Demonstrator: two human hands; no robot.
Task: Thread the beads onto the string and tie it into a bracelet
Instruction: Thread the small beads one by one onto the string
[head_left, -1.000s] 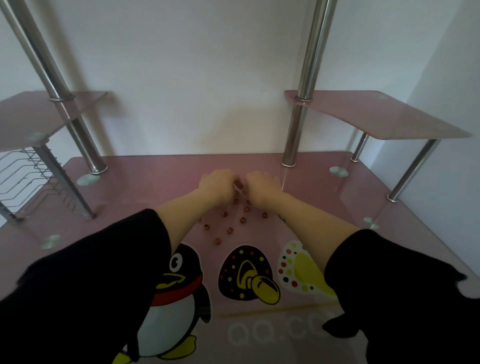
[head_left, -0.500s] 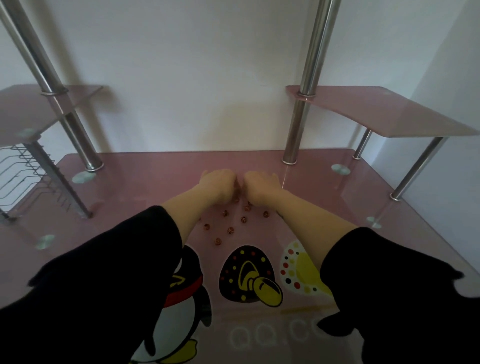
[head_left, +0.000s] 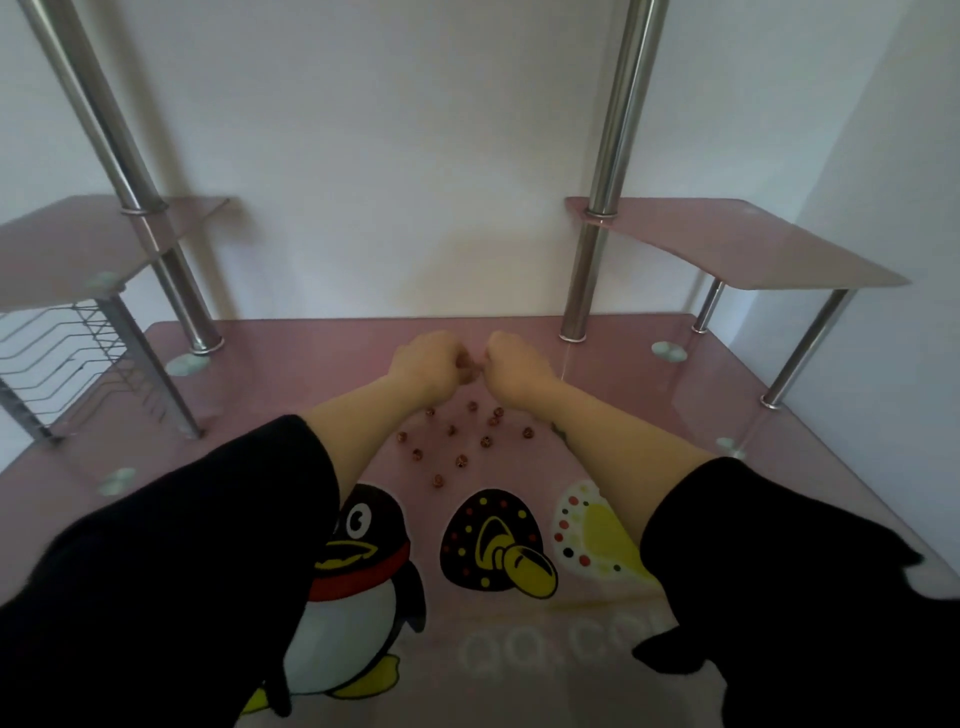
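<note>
My left hand (head_left: 423, 364) and my right hand (head_left: 514, 366) are held close together above the far middle of the pink glass table (head_left: 291, 364), fingers curled and pinched toward each other. A small reddish-brown bead (head_left: 470, 371) shows in the narrow gap between the fingertips, at the left hand's fingers. A thin pale string (head_left: 565, 361) seems to trail off the right hand's far side; it is hard to make out. Several loose beads (head_left: 487, 442) lie scattered on the table just below the hands, between my forearms.
Two chrome poles (head_left: 582, 291) rise from the table's back corners, carrying raised pink shelves (head_left: 753, 249) left and right. A wire rack (head_left: 57, 343) hangs under the left shelf. Cartoon penguin and mushroom prints (head_left: 493, 540) cover the near tabletop. A white wall stands behind.
Both hands stay pinched together in the same spot; a small gap has opened between the fingertips. The view has shifted slightly.
</note>
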